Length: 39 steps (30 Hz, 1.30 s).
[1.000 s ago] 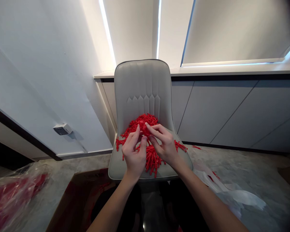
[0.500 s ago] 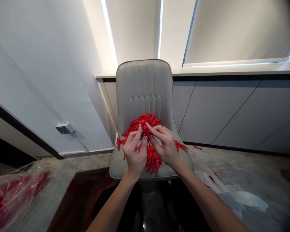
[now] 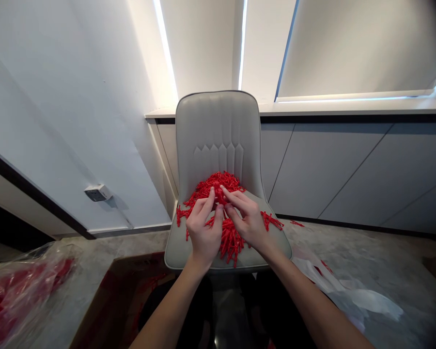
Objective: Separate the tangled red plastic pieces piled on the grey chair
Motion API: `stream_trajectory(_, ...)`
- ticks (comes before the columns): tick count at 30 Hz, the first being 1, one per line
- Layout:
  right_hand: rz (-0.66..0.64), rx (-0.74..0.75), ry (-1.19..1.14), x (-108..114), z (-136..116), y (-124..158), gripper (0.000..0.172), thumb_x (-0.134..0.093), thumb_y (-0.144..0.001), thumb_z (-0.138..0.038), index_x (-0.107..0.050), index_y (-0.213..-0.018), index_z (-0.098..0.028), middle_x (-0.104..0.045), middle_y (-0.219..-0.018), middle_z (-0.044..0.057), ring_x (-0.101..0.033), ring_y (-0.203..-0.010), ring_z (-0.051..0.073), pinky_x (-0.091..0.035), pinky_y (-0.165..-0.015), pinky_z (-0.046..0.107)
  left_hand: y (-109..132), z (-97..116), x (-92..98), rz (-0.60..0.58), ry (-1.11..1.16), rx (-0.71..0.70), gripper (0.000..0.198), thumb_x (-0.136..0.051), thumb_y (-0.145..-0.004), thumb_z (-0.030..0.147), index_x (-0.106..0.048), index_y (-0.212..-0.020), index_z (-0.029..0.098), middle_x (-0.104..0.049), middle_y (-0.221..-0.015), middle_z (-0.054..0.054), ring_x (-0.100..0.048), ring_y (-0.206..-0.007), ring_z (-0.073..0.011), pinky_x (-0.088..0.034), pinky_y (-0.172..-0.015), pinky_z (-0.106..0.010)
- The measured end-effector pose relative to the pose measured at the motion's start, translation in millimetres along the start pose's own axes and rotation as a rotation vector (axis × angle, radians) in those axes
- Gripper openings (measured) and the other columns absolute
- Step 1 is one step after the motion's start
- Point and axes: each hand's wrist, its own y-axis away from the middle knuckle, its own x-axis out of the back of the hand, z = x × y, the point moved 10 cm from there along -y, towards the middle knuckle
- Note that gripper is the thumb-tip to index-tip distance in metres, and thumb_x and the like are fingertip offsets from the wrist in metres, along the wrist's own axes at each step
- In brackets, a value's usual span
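Between the fingertips of both hands is a small red knotted cord, held above a grey chair seat. My left hand pinches it from the left, and my right hand pinches it from the right. Part of the cord is hidden by the fingers. Behind the hands lies a pile of short red cord pieces against the chair's backrest. Closer to me, a bundle of similar red pieces spreads under the hands toward the seat's front edge.
A few red cords lie at the seat's right side. On the floor are a clear plastic bag with red contents, an open cardboard box and white plastic wrapping. Grey cabinets stand behind the chair.
Both hands stay in nearly the same place, fingertips still on the red knotted cord. The whole view has shifted very slightly.
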Motion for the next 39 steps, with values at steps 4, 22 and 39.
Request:
stream_trajectory(4,-0.005,-0.031,-0.016,0,4,1,0.046,-0.050,-0.100,-0.023,-0.054,-0.145,-0.032,-0.065,-0.104,0.005,-0.062,-0.090,0.016,-0.054,-0.081,0.033,0,-1,-1.4,-0.016,0.005,0.035,0.044,-0.061,-0.093,0.019,-0.062,-0.136,0.027,-0.069,-0.098,-0.005,-0.066,-0.086,-0.0140,-0.058,-0.077,-0.027)
stream_trajectory(22,-0.003,-0.212,-0.119,-15,36,9,0.045,-0.051,-0.100,-0.027,-0.053,-0.145,-0.034,-0.064,-0.102,0.004,-0.061,-0.086,0.014,-0.054,-0.075,0.028,11,-46,-9.0,-0.021,0.194,0.437,0.044,-0.067,-0.090,0.030,-0.066,-0.132,0.019,-0.076,-0.109,-0.009,-0.073,-0.095,-0.0191,-0.061,-0.090,-0.036)
stream_trajectory(39,-0.080,0.113,0.321,-18,13,13,0.050,-0.044,-0.101,-0.013,-0.053,-0.145,-0.034,-0.059,-0.113,0.009,-0.062,-0.100,0.018,-0.056,-0.088,0.035,-2,-58,3.7,0.073,0.259,0.554,0.023,-0.063,-0.090,0.037,-0.070,-0.093,0.015,-0.072,-0.093,-0.007,-0.066,-0.086,-0.0175,-0.053,-0.079,-0.029)
